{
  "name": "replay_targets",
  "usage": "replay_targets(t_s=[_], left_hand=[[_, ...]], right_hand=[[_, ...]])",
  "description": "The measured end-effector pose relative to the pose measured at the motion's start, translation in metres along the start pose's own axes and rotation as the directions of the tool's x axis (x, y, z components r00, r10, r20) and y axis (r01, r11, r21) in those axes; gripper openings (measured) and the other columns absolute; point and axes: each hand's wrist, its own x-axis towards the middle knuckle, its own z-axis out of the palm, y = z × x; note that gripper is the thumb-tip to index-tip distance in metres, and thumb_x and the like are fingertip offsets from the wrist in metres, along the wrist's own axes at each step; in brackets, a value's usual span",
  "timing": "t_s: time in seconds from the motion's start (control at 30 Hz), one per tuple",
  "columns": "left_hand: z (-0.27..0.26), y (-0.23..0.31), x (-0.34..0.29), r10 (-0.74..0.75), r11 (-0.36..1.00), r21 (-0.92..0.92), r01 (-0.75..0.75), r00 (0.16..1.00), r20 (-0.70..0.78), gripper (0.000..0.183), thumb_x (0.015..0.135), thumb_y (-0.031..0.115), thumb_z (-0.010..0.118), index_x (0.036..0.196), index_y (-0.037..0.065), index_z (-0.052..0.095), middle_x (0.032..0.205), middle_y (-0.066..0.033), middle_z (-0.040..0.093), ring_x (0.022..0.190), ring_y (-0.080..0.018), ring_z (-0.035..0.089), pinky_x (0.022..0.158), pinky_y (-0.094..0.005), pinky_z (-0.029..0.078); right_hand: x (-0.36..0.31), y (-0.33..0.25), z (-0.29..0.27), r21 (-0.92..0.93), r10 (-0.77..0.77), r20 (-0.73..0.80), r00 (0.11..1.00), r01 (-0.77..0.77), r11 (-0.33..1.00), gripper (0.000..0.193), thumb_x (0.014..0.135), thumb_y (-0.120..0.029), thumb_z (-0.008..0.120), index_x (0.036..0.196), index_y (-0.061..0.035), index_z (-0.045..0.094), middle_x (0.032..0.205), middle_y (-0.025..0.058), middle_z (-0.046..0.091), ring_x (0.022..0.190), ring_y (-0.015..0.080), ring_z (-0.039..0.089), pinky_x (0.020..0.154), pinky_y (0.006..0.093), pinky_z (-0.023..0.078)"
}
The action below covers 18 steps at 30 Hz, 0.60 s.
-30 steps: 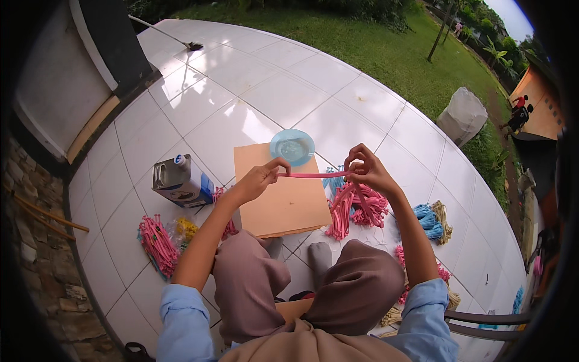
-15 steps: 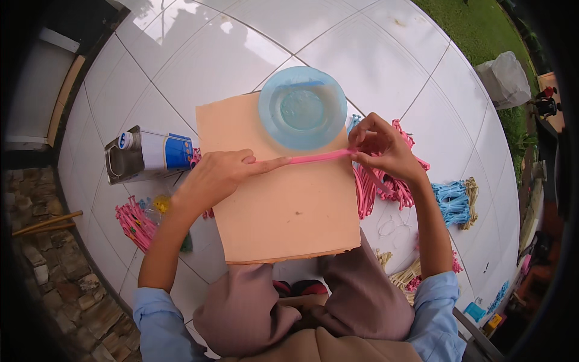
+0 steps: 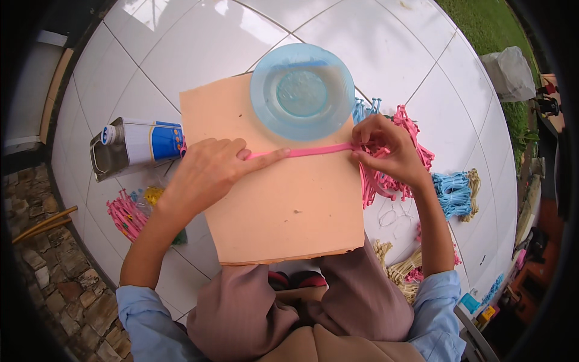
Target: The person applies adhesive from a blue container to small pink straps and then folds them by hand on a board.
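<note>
A flat pink strap [image 3: 316, 149] stretches between my two hands, across a peach-coloured board [image 3: 283, 205] over my lap. My left hand [image 3: 214, 166] rests at its left end, index finger laid along the strap and the other fingers curled around it. At the other end, my right hand [image 3: 389, 151] pinches the strap between thumb and fingers, by the board's right edge. Just beyond the strap, a translucent blue bowl [image 3: 271, 111] stands on the far part of the board. What lies under my left palm is hidden.
Left of the board are a metal can [image 3: 136, 145] and a pink bundle [image 3: 126, 214]. On the right, pink straps [image 3: 416, 136], a light-blue bundle [image 3: 451, 194] and beige bundles [image 3: 404, 271] lie on the white tiles [image 3: 181, 54].
The view has shifted slightly, so the bowl and board sit a little higher. The strap's loose tail below my right hand no longer shows plainly. Both hands keep their hold.
</note>
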Motion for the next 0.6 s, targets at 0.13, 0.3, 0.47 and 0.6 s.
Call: replay_targets(t_s=[0.13,0.3,0.47,0.6], left_hand=[[-0.004,0.013,-0.002,0.052,0.971,0.238,-0.034,0.996,-0.073,0.055,0.076,0.007,0.052,0.127,0.026,0.053,0.078,-0.0046,0.048,0.077,-0.0182,0.052,0.067,-0.0322,0.044],[0.01,0.037,-0.001,0.082,0.978,0.202,-0.05,0.985,-0.152,0.051,0.073,0.008,0.056,0.124,0.007,0.053,0.103,-0.0092,0.054,0.089,-0.0209,0.053,0.075,-0.0297,0.046],[0.028,0.053,0.001,-0.031,0.992,0.113,0.06,0.969,-0.246,0.047,0.078,0.016,0.06,0.123,0.003,0.052,0.113,-0.0133,0.054,0.093,-0.0194,0.054,0.07,-0.0258,0.048],[0.026,0.063,0.005,-0.073,0.988,0.118,0.101,0.971,-0.226,0.048,0.081,0.021,0.06,0.127,0.009,0.051,0.111,-0.0115,0.054,0.095,-0.0196,0.053,0.073,-0.0268,0.047]], right_hand=[[-0.007,0.001,0.002,-0.107,-0.018,-0.036,0.999,0.014,0.994,0.021,0.075,-0.005,0.07,0.088,-0.0038,0.053,0.085,0.0016,0.057,0.079,0.0096,0.054,0.072,0.0253,0.047],[-0.009,0.006,0.005,-0.14,-0.105,-0.035,0.994,0.099,0.985,0.03,0.072,0.006,0.071,0.085,-0.0026,0.045,0.092,0.0089,0.056,0.082,0.0143,0.057,0.075,0.0261,0.05],[-0.01,0.014,0.009,-0.043,-0.113,-0.1,0.989,0.109,0.993,0.021,0.076,0.001,0.067,0.089,-0.0026,0.052,0.086,0.0034,0.058,0.081,0.0104,0.055,0.075,0.0248,0.048],[-0.011,0.021,0.011,0.004,-0.157,-0.132,0.979,0.159,0.987,0.021,0.075,0.004,0.066,0.088,-0.002,0.05,0.087,0.0044,0.056,0.081,0.0111,0.056,0.076,0.0258,0.048]])
